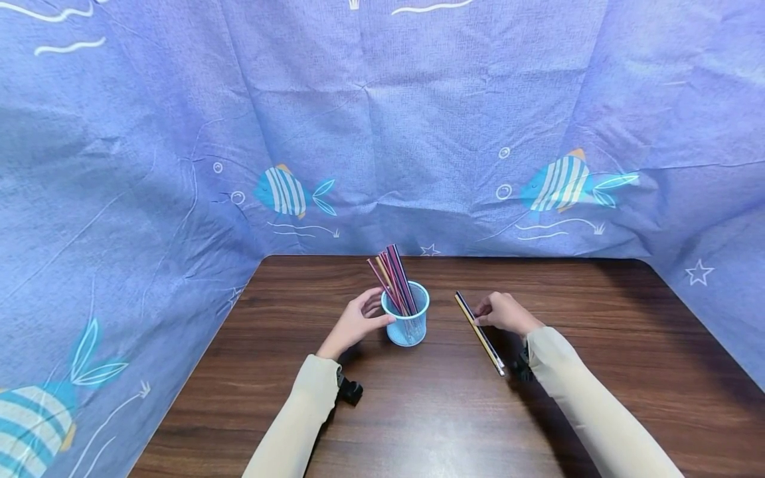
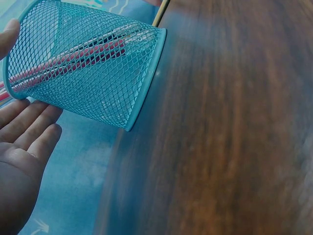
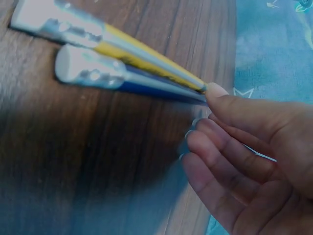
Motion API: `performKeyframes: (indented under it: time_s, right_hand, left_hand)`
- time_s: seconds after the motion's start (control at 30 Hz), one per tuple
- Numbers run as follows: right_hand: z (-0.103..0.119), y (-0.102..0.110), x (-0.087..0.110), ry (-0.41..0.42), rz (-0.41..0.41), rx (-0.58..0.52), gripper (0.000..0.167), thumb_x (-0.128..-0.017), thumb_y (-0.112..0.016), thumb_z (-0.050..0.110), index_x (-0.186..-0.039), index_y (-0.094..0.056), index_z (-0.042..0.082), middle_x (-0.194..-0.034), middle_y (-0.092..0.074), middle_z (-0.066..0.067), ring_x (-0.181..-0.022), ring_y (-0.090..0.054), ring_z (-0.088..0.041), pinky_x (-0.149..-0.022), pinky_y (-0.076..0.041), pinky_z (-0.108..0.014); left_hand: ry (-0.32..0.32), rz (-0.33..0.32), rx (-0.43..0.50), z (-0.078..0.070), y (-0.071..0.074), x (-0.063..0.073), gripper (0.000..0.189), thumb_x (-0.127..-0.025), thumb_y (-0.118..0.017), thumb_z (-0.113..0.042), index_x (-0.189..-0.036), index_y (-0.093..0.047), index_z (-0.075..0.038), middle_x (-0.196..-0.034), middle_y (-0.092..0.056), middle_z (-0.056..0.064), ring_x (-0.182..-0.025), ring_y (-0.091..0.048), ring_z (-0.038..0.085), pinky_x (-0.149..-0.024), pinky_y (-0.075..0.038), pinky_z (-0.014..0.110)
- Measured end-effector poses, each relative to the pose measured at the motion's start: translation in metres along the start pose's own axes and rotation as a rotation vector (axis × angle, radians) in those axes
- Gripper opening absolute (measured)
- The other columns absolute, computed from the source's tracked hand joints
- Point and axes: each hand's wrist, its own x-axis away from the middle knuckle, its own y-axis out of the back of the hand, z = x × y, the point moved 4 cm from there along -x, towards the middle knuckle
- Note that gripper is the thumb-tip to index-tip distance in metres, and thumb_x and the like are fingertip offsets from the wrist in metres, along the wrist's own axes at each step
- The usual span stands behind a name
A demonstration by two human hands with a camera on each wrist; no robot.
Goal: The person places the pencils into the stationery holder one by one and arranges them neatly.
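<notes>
A light blue wire-mesh pencil cup (image 1: 408, 332) stands upright on the table, with several pencils (image 1: 396, 275) leaning to the left out of its top. My left hand (image 1: 361, 316) holds the cup from its left side, thumb near the front rim and fingers behind. In the left wrist view, fingertips (image 2: 46, 110) lie right at the cup's rim. To the right of the cup, my right hand (image 1: 505, 312) pinches a yellow pencil (image 3: 146, 56) and a dark blue pencil (image 3: 151, 87) lying side by side, their white eraser ends toward me. The right index fingertip is hidden behind the thumb.
The dark wood-grain table (image 1: 418, 411) reaches back to a blue fabric curtain (image 1: 418, 133) printed with fish, which also hangs along both sides. A black wrist camera (image 1: 350, 390) hangs under the left sleeve, close over the tabletop.
</notes>
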Motion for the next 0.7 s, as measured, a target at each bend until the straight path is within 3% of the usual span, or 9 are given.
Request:
performKeyframes:
  time_s: [0.27,0.47,0.7]
  right_hand:
    - [-0.001,0.001,0.000,-0.038,0.013,-0.003,0.014,-0.077,-0.076,0.009,-0.086,-0.072,-0.001,-0.084,-0.073,-0.009,-0.072,-0.061,-0.014,-0.066,-0.053,-0.030]
    - [-0.005,0.001,-0.002,-0.066,-0.005,0.008,0.013,-0.076,-0.075,0.008,-0.084,-0.072,-0.002,-0.079,-0.071,-0.007,-0.069,-0.058,-0.014,-0.063,-0.051,-0.029]
    - [-0.011,-0.001,-0.002,-0.069,-0.036,0.040,0.012,-0.076,-0.076,0.009,-0.081,-0.073,-0.001,-0.075,-0.071,-0.006,-0.066,-0.058,-0.014,-0.060,-0.051,-0.028]
  left_hand:
    - [-0.004,0.006,0.003,0.000,0.000,0.000,0.064,-0.086,-0.070,-0.003,-0.140,-0.038,0.010,-0.136,-0.049,0.031,-0.130,-0.047,0.041,-0.114,-0.035,0.050]
    - [-0.003,-0.009,0.006,0.014,0.001,-0.006,0.064,-0.086,-0.071,-0.006,-0.140,-0.039,0.007,-0.137,-0.050,0.028,-0.130,-0.047,0.038,-0.114,-0.037,0.045]
    - [-0.005,0.005,0.004,0.000,0.000,0.000,0.064,-0.086,-0.070,-0.004,-0.140,-0.038,0.010,-0.136,-0.049,0.030,-0.130,-0.047,0.040,-0.114,-0.035,0.050]
